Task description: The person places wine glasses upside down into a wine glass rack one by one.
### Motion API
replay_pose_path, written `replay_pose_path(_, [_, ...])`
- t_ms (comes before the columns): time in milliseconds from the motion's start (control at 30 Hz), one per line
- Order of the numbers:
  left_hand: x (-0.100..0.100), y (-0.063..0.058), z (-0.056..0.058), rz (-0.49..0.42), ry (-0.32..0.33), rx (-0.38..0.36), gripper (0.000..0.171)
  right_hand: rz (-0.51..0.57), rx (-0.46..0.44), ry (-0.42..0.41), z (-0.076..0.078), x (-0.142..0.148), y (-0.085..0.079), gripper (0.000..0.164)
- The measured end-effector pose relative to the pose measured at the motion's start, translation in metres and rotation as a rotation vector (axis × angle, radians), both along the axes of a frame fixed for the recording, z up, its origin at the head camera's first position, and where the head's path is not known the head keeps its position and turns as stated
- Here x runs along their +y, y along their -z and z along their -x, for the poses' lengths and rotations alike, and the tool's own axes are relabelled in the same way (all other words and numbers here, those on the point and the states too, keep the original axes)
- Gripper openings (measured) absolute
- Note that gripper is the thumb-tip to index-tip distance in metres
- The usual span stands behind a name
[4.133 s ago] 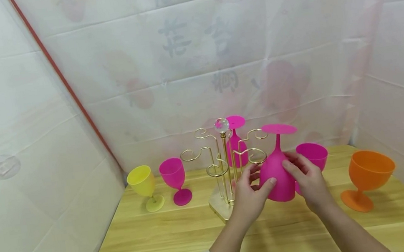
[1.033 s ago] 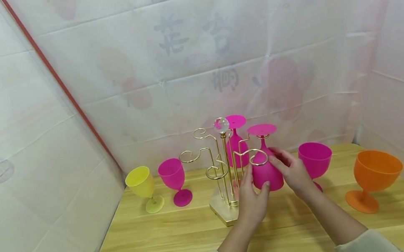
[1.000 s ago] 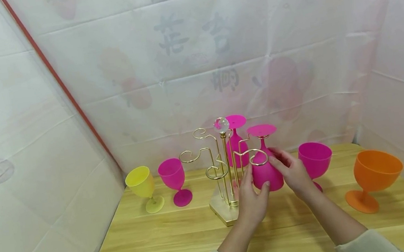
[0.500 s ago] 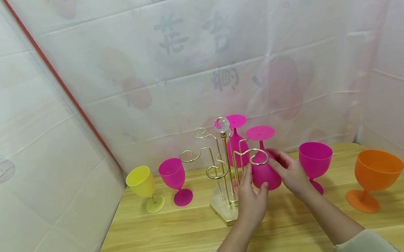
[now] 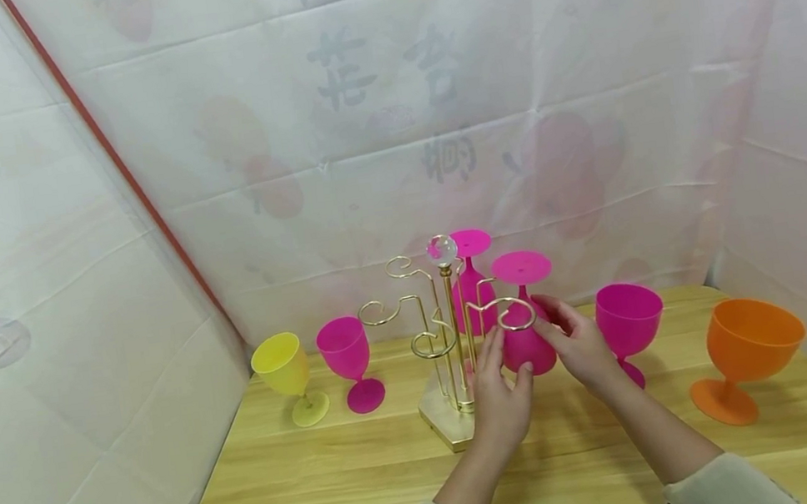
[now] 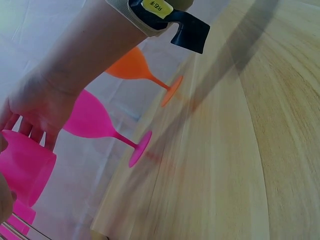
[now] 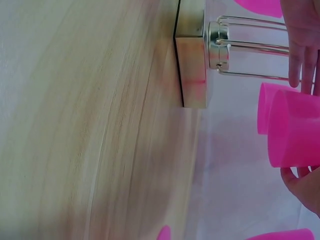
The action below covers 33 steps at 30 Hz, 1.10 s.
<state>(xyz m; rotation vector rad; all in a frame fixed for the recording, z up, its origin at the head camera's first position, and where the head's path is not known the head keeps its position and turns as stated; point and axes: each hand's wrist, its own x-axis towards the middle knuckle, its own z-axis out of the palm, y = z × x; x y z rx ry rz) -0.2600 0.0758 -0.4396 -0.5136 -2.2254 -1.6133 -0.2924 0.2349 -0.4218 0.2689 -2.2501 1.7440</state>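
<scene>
An upside-down pink goblet (image 5: 529, 348) is held between both hands, its round foot on top, at the right side of a gold wire rack (image 5: 458, 363). The left hand (image 5: 502, 408) holds the bowl from the left, thumb in front. From the right, the right hand (image 5: 582, 348) grips the bowl, its thumb towards me. A rack wire runs to just under the foot; the hook there is hidden. One front hook crosses before the stem. In the right wrist view the bowl (image 7: 295, 131) hangs above table level. Another upside-down pink goblet (image 5: 475, 302) hangs at the rack's back.
A yellow goblet (image 5: 283, 368) and a pink goblet (image 5: 344, 352) stand upright at left on the wooden table (image 5: 327, 488). At right stand another pink goblet (image 5: 629, 321) and a wide orange goblet (image 5: 751, 344). A printed cloth (image 5: 387, 119) encloses the back and sides.
Since about four seconds ago, the held goblet has moved left to the rack's right-hand hooks, both hands with it. Over the last second it has sunk very slightly; the hands stay on it.
</scene>
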Motion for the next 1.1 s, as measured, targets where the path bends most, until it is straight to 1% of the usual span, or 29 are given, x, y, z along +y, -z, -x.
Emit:
replay_pose_path(167, [0.000, 0.001, 0.000, -0.002, -0.005, 0.013, 0.061, -0.013, 0.003, -0.004, 0.001, 0.000, -0.001, 0.062])
replay_pose_path(233, [-0.001, 0.002, -0.001, -0.018, -0.013, 0.013, 0.058, -0.019, 0.002, -0.001, 0.001, -0.001, -0.001, 0.061])
replay_pose_path(367, [-0.004, 0.004, -0.006, -0.111, 0.010, 0.013, 0.045, -0.014, 0.000, -0.008, 0.000, -0.001, 0.000, 0.061])
replay_pose_path(433, [-0.007, 0.004, -0.008, -0.160, 0.035, 0.039, 0.038, -0.020, -0.002, -0.007, 0.000, -0.001, 0.000, 0.061])
replay_pose_path(500, [-0.011, 0.004, -0.010, -0.179, 0.049, 0.100, 0.031, -0.030, -0.002, -0.003, 0.000, 0.000, 0.000, 0.061])
replay_pose_path(567, [-0.018, 0.004, -0.011, -0.173, 0.035, 0.183, 0.023, -0.043, -0.003, 0.005, 0.002, 0.000, 0.000, 0.062])
replay_pose_path(600, [-0.022, 0.004, -0.010, -0.169, 0.018, 0.237, 0.019, -0.048, -0.004, 0.008, 0.002, 0.000, 0.000, 0.062])
replay_pose_path(700, [-0.035, 0.005, -0.006, -0.179, -0.056, 0.345, 0.012, -0.059, -0.011, 0.013, 0.002, 0.001, -0.002, 0.063])
replay_pose_path(733, [-0.039, 0.005, -0.005, -0.189, -0.082, 0.368, 0.012, -0.064, -0.014, 0.015, 0.002, 0.001, -0.003, 0.063])
replay_pose_path(800, [-0.049, 0.006, -0.002, -0.231, -0.126, 0.384, 0.014, -0.077, -0.022, 0.019, 0.002, 0.001, -0.004, 0.064])
replay_pose_path(900, [-0.062, 0.008, 0.002, -0.301, -0.200, 0.357, 0.013, -0.092, -0.033, 0.024, 0.001, 0.001, -0.005, 0.065])
replay_pose_path(967, [-0.071, 0.009, 0.006, -0.346, -0.238, 0.320, 0.012, -0.093, -0.038, 0.025, 0.002, 0.001, -0.004, 0.066])
replay_pose_path(1033, [-0.079, 0.011, 0.010, -0.378, -0.251, 0.273, 0.013, -0.097, -0.041, 0.029, 0.002, 0.001, -0.004, 0.066])
replay_pose_path(1100, [-0.086, 0.013, 0.014, -0.393, -0.235, 0.210, 0.022, -0.098, -0.042, 0.029, 0.001, 0.000, -0.003, 0.065])
